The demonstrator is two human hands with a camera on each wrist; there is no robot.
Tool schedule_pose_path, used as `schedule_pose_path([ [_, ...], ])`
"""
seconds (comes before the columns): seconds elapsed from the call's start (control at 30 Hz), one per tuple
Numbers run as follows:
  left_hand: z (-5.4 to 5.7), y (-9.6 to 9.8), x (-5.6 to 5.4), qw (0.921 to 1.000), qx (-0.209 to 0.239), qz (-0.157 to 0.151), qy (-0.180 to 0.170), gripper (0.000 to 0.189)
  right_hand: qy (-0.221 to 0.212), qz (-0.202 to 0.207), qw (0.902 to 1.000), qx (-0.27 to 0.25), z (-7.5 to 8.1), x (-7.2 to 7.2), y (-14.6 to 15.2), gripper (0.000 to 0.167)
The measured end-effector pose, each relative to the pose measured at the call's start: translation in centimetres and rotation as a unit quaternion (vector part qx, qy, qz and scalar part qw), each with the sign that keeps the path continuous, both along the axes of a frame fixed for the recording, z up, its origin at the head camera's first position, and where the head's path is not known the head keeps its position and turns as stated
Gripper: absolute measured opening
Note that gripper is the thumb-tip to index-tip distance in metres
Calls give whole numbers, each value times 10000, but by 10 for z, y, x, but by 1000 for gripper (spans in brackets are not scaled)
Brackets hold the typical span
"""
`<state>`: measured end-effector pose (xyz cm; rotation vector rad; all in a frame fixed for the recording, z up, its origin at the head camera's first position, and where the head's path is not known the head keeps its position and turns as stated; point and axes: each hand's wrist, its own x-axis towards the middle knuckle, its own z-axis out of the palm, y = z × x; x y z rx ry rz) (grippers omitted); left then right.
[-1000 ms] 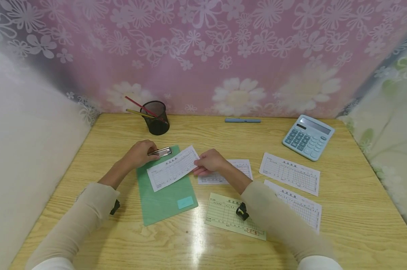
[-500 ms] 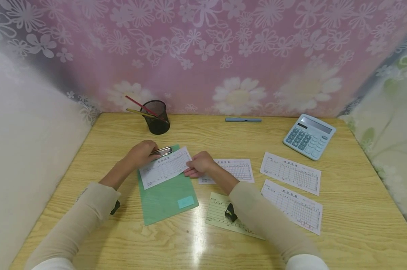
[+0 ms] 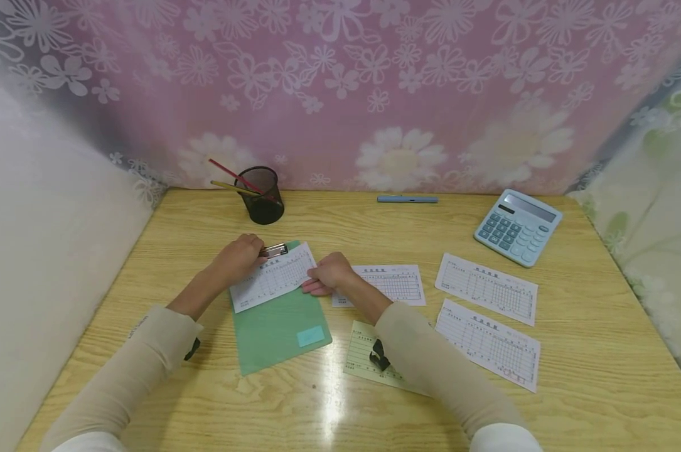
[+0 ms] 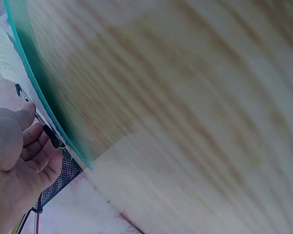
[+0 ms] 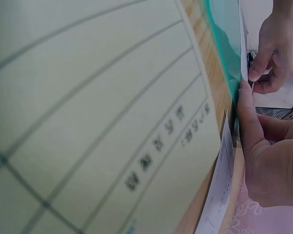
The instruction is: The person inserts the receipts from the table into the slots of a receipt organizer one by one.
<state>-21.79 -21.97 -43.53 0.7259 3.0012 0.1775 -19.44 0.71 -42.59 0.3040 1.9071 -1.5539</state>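
Observation:
A green clipboard [image 3: 278,345] lies on the wooden table, with a metal clip [image 3: 275,250] at its far edge and a light blue label near its lower right corner. My left hand [image 3: 237,259] pinches the clip between thumb and curled fingers, seen closer in the left wrist view around the clip's black end [image 4: 51,136]. A white printed slip [image 3: 269,282] lies slantwise over the board's upper part, its top edge close against the clip. My right hand [image 3: 330,274] holds this slip by its right edge, thumb on top. Whether the slip's edge is under the clip is hidden.
Another white slip [image 3: 393,285] lies partly behind the right wrist, and a yellow slip [image 3: 363,355] below the right forearm. Two more white slips [image 3: 487,289] lie at right, near a blue calculator [image 3: 518,227]. A blue pen [image 3: 408,199] and a mesh pencil cup [image 3: 265,207] stand far back.
My right hand has carried the white slip left and slightly away from me, up against the clip. The left hand has kept its place at the clip with little movement.

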Motion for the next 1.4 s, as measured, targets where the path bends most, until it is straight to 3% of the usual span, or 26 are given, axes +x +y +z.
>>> schedule_pose_path([
  [0.3, -2, 0, -1, 10000, 24, -73, -20, 20, -76, -129, 9999, -73, -2, -2, -3, 45],
  [0.57, -4, -3, 0, 9996, 128, -251, 89, 21, -367, -286, 9984, -330, 0, -5, -6, 32],
  [0.77, -4, -3, 0, 9991, 92, -361, 215, 24, -240, -235, 9991, -244, -3, -10, -10, 34],
  [1.4, -4, -1, 1, 9992, 75, -294, 249, 24, -70, -189, 9997, -105, -2, -12, -12, 31],
])
